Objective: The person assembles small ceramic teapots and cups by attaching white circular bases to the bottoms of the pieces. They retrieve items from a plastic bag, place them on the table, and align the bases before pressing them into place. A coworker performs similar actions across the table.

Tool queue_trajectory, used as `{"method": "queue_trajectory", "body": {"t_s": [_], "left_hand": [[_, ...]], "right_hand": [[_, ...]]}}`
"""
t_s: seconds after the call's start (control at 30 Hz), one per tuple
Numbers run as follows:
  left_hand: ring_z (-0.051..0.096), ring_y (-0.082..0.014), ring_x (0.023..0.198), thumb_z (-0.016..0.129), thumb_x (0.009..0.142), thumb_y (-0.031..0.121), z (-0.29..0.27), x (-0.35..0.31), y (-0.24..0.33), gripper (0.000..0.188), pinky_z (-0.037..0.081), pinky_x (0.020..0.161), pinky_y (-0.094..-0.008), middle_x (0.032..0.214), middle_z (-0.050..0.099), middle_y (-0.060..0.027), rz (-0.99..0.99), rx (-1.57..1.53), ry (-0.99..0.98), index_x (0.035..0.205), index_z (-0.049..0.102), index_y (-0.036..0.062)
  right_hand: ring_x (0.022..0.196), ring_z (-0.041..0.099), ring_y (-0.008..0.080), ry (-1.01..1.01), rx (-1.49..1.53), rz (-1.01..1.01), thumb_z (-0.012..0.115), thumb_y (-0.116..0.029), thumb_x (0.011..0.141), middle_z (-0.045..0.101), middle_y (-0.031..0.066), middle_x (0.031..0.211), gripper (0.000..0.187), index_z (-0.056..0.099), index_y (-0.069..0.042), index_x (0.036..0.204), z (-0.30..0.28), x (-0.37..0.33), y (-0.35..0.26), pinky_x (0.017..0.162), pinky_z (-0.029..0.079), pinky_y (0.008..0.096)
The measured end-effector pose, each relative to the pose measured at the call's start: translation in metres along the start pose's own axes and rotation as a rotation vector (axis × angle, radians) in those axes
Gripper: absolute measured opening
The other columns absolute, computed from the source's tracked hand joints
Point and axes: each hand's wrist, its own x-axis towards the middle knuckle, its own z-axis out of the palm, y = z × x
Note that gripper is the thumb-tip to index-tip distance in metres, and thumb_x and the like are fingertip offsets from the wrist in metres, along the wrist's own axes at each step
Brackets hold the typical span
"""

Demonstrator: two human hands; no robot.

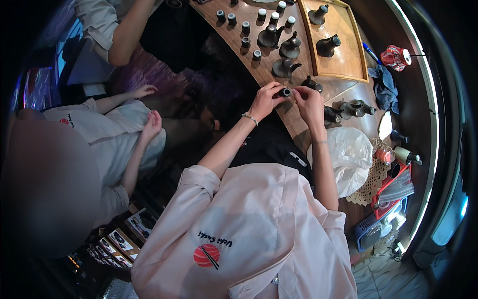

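Between the thumb and fingers of my left hand (266, 104) is a small dark cylinder (285, 92) with a pale ring at its end. My right hand (309, 104) is closed in a pinch just right of it; whatever its fingertips hold, if anything, is too small to make out. A dark spouted sauce jug (312, 84) stands just beyond my right fingers. Farther off are more such jugs, one (285, 68) near my left hand. Several small dark cylinders with pale tops stand along the table's left edge, among them this one (257, 55).
Two jugs stand on a wooden tray (342, 70). Right of my right forearm lie more jugs (351, 109), a white plastic bag (343, 162) and a red basket (393, 187). A blue cloth (384, 87) lies by the wall. At left sits another person (114, 134); a second stands beyond.
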Motion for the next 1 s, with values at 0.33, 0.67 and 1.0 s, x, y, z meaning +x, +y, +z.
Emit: {"method": "queue_trajectory", "body": {"t_s": [0.33,0.67,1.0], "left_hand": [[0.069,-0.0221,0.08,0.082,0.083,0.002,0.001,0.001,0.001,0.035,0.057,0.073,-0.0339,0.107,0.07,-0.0104,-0.005,-0.012,0.0,0.117,0.073,-0.0011],[0.07,-0.0234,0.081,0.081,0.084,0.0,-0.001,0.0,-0.002,0.033,0.057,0.073,-0.034,0.107,0.07,-0.0114,0.046,0.004,0.009,0.115,0.072,-0.002],[0.07,-0.0243,0.082,0.081,0.082,-0.001,0.001,-0.001,-0.007,0.034,0.057,0.074,-0.0343,0.108,0.07,-0.0116,0.044,0.005,0.014,0.115,0.073,-0.0015]], "right_hand": [[0.085,0.078,0.0239,-0.012,-0.006,0.018,0.074,-0.024,0.097,0.079,0.0172,0.091,0.028,0.079,0.0,0.109,0.001,0.005,0.006,0.078,0.058,0.0349],[0.087,0.077,0.0366,-0.022,-0.019,-0.021,0.073,-0.021,0.094,0.077,0.0226,0.09,0.025,0.08,0.0,0.107,0.006,0.007,-0.001,0.08,0.059,0.0422],[0.087,0.077,0.0361,-0.087,-0.018,-0.005,0.075,-0.019,0.093,0.077,0.0238,0.091,0.024,0.08,0.001,0.106,0.002,0.008,-0.012,0.08,0.059,0.0419]]}}
